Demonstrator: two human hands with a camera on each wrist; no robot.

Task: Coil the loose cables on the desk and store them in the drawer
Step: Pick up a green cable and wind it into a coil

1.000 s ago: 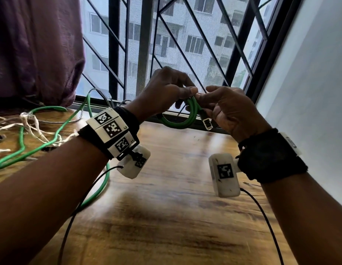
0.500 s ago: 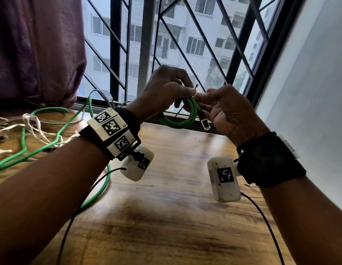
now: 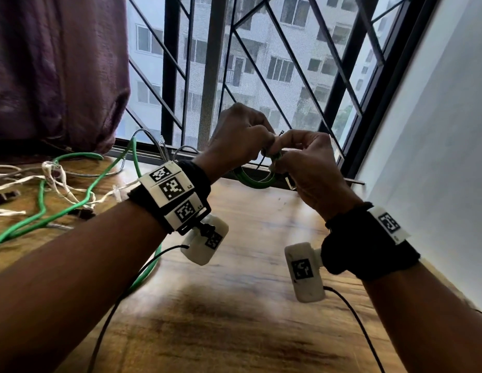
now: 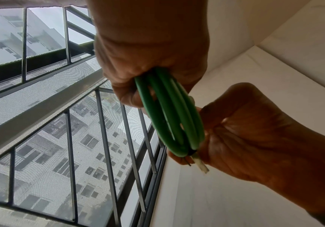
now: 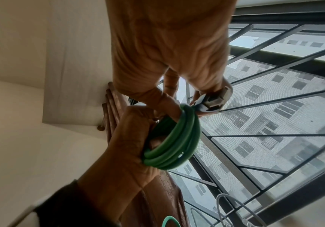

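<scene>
A small coil of green cable (image 3: 254, 181) hangs in the air above the desk's far edge, held between both hands. My left hand (image 3: 261, 141) grips one side of the coil (image 4: 169, 116) with curled fingers. My right hand (image 3: 285, 152) pinches the other side, where a thin black tie (image 4: 191, 153) sits on the loops. In the right wrist view the right hand (image 5: 167, 53) also holds the cable's clear plug (image 5: 214, 99) against the coil (image 5: 177, 142). More green cable (image 3: 73, 208) trails loose over the desk at the left. No drawer is in view.
White cords (image 3: 59, 181) and a grey cable (image 3: 153, 141) lie tangled at the left of the wooden desk (image 3: 234, 319). A purple curtain (image 3: 54, 76) hangs at the back left. A barred window (image 3: 261, 63) is right behind the hands, and a white wall (image 3: 436, 130) borders the right.
The two hands have drawn closer together at the top of the coil. Less of the green loop shows below them than before.
</scene>
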